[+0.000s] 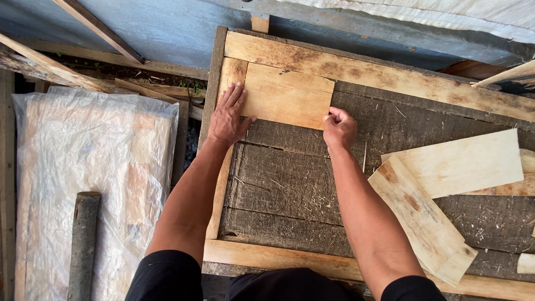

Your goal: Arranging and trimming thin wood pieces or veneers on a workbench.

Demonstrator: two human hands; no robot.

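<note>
Two bare hands on one pale wood sheet (pixel 287 96), top left corner of dark board frame (pixel 290 184). Left hand (pixel 228 117): flat, fingers spread, on sheet's left edge. Right hand (pixel 339 128): fingers curled, pinching lower right corner. Loose sheets (pixel 446 184) at right. Clear plastic-wrapped bundle (pixel 83 161) at left.

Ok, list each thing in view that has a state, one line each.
left hand: open, flat on the veneer sheet's left edge
right hand: curled, touching the sheet's lower right corner
veneer sheet: flat in the frame's top left corner
loose veneer pieces: overlapping, lying on the right
plastic-wrapped stack: covered
</note>
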